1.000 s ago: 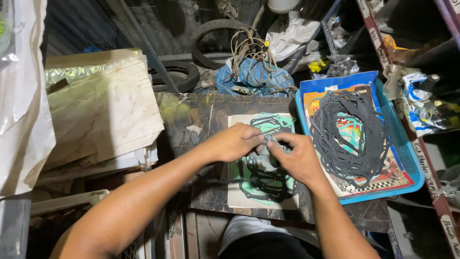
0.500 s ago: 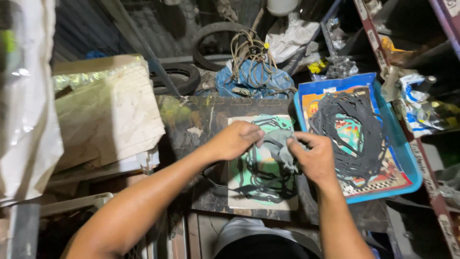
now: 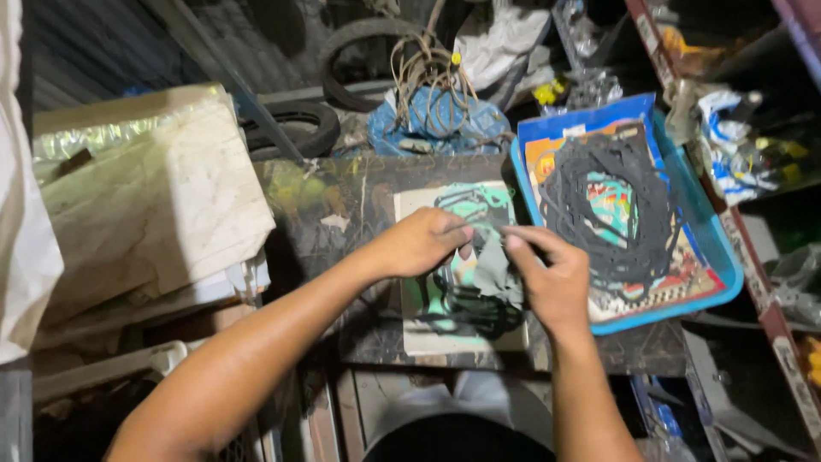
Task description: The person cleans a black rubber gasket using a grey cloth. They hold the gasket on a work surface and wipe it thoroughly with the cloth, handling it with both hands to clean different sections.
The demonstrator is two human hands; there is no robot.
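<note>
I see a thin grey gasket [image 3: 494, 272] pinched between both hands above a printed card [image 3: 428, 334], which lies on a dark, stained board [image 3: 342, 205]. My left hand [image 3: 419, 244] curls over the gasket's upper left edge, fingertips pressed together on it; my right hand [image 3: 552, 278] nips its upper right corner between thumb and forefinger.

I judge the piece light, limp and easy to tear, a flat sheet cut-out that droops below the grip; best held at an edge with two hands, as here, not by a thin web.

Under the hands, more dark gaskets [image 3: 470, 308] lie tangled on the card and could snag the hanging end.

Just right of my right hand sits a blue tray [image 3: 718, 257] with a heap of black gaskets [image 3: 607, 205] on a colourful sheet. Beyond the hands lies a blue bag [image 3: 436, 120] with coiled wire [image 3: 428, 68], and tyres [image 3: 291, 128] behind it. Left of my left arm rests a stack of pale wrapped slabs [image 3: 145, 205]. Shelves [image 3: 770, 316] crowd the right side.
</note>
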